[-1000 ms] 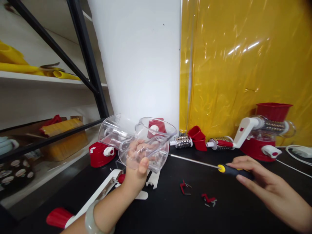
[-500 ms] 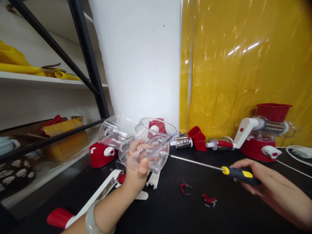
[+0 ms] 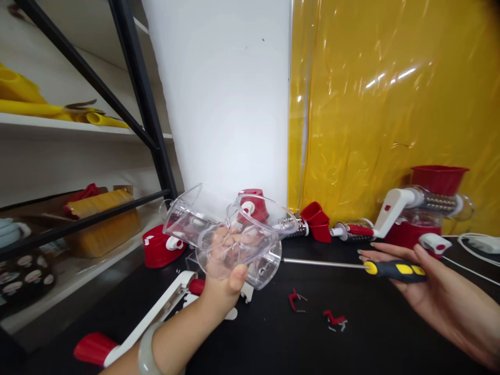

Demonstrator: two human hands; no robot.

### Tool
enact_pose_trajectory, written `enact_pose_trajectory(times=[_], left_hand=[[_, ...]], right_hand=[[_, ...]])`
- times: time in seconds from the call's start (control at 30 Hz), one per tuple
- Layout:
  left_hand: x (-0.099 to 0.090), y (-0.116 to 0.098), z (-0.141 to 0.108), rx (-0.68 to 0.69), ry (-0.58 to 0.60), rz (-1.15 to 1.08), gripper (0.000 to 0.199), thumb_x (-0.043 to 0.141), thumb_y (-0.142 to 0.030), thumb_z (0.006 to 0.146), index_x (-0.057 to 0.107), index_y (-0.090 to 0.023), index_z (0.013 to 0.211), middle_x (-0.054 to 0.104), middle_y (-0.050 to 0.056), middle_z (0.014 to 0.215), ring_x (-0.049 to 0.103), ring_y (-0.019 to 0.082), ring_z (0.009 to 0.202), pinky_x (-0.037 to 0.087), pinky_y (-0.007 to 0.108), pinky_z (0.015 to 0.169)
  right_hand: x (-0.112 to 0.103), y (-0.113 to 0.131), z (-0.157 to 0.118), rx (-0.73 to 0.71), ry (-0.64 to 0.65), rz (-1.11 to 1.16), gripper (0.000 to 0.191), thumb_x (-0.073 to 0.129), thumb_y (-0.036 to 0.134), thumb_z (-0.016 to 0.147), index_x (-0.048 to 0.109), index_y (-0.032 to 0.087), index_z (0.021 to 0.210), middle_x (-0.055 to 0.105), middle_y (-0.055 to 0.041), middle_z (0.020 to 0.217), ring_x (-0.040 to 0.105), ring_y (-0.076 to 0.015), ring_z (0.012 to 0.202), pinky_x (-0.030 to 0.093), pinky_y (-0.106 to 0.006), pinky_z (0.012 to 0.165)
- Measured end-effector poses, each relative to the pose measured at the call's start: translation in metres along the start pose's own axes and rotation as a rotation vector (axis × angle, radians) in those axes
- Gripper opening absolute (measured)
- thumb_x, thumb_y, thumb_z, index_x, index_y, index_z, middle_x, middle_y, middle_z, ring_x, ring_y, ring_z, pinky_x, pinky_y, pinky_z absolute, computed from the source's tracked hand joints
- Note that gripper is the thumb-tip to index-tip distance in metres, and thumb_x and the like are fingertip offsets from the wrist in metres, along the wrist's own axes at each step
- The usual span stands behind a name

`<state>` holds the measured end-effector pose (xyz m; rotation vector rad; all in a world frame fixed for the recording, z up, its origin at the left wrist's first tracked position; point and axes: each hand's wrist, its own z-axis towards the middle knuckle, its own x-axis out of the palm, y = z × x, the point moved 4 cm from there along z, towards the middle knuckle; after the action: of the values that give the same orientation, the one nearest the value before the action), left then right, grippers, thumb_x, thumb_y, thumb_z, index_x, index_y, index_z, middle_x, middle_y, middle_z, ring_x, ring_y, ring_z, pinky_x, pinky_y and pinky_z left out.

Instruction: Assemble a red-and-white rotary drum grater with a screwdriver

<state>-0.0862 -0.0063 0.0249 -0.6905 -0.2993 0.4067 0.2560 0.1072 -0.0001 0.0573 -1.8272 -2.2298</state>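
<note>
My left hand (image 3: pixel 224 271) is closed around a clear plastic grater housing (image 3: pixel 255 221), its fingers showing through the transparent wall. The housing is tilted above the black table. In my right hand (image 3: pixel 425 281) lies a screwdriver (image 3: pixel 398 271) with a black and yellow handle; the fingers are stretched along it and the thumb is over it. Its long shaft (image 3: pixel 328 263) points left, and the tip reaches the housing's right rim; whether it touches a screw I cannot make out. Below the shaft lie two small red plastic pieces (image 3: pixel 292 300) with thin metal pins.
Red bases (image 3: pixel 162 247) stand behind the housing. A white crank handle (image 3: pixel 152 315) with a red grip lies at left. Drum graters (image 3: pixel 344 232) and red parts (image 3: pixel 316 221) line the wall. An assembled rotary grater (image 3: pixel 433 203) stands at right, near a white cable (image 3: pixel 469 249). Shelves rise at left.
The clear housing has moved slightly right and tilted. The screwdriver has shifted right and levelled out, and my right hand's fingers have loosened and straightened along its handle.
</note>
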Motion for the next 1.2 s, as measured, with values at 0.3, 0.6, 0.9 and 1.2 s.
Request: enact_pose_trajectory(times=[0.3, 0.6, 0.9, 1.2], left_hand=[[-0.002, 0.003, 0.0, -0.042, -0.032, 0.0, 0.061, 0.067, -0.061, 0.069, 0.055, -0.023, 0.115, 0.069, 0.008, 0.095, 0.069, 0.03, 0.088, 0.058, 0.042, 0.069], [-0.001, 0.004, -0.002, -0.023, 0.045, 0.05, 0.057, 0.07, -0.061, 0.064, 0.062, -0.024, 0.107, 0.07, 0.009, 0.091, 0.065, 0.036, 0.1, 0.054, 0.052, 0.084], [-0.003, 0.006, 0.0, -0.006, 0.0, 0.047, 0.055, 0.069, -0.058, 0.067, 0.06, -0.024, 0.11, 0.07, 0.008, 0.093, 0.063, 0.036, 0.104, 0.052, 0.054, 0.088], [-0.003, 0.005, -0.002, -0.009, 0.033, 0.026, 0.058, 0.072, -0.057, 0.063, 0.062, -0.024, 0.108, 0.069, 0.009, 0.09, 0.064, 0.036, 0.1, 0.053, 0.054, 0.085]], right_hand=[[-0.014, 0.0, -0.005, -0.211, -0.066, -0.367, 0.043, 0.055, 0.066, 0.083, 0.063, 0.024, 0.089, 0.061, -0.0027, 0.068, 0.058, -0.0159, 0.054, 0.052, -0.023, 0.044], [-0.001, -0.003, -0.001, -0.007, 0.021, 0.063, 0.039, 0.06, 0.05, 0.077, 0.066, 0.027, 0.108, 0.073, -0.01, 0.106, 0.07, -0.0321, 0.101, 0.062, -0.042, 0.079], [-0.002, 0.009, -0.006, -0.12, -0.079, -0.123, 0.038, 0.077, 0.057, 0.065, 0.067, 0.026, 0.084, 0.069, -0.0051, 0.084, 0.067, -0.0207, 0.072, 0.059, -0.027, 0.058], [-0.003, -0.006, -0.002, 0.038, 0.057, -0.096, 0.048, 0.055, 0.064, 0.081, 0.071, 0.021, 0.092, 0.071, -0.0095, 0.071, 0.064, -0.0211, 0.052, 0.054, -0.031, 0.044]])
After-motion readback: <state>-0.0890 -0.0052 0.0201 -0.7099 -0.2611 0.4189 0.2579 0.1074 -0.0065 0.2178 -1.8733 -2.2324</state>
